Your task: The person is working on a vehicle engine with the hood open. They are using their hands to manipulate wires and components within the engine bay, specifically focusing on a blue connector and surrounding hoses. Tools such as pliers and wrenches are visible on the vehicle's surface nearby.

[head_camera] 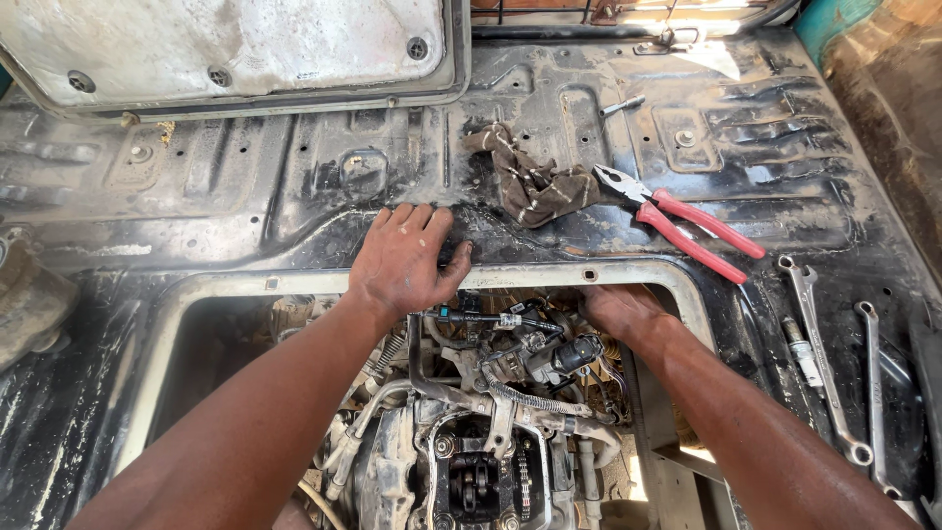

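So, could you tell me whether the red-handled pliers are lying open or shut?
Open: the red-handled pliers lie flat on the black floor panel, their two handles spread apart toward the right.

Red-handled pliers (677, 221), striped rag (530, 179), two wrenches (824, 358) on floor panel (245, 186)

A vehicle repair workshop: a grimy black sheet-metal cab floor (294, 186) fills the frame, its opening exposing a dirty engine (471, 432), with red-handled pliers (677, 221) and steel spanners (834, 363) at right.

Grimy black ribbed metal floor (245, 186) with rectangular opening, pale dusty panel (235, 44) propped far left, harsh sunlight far right.
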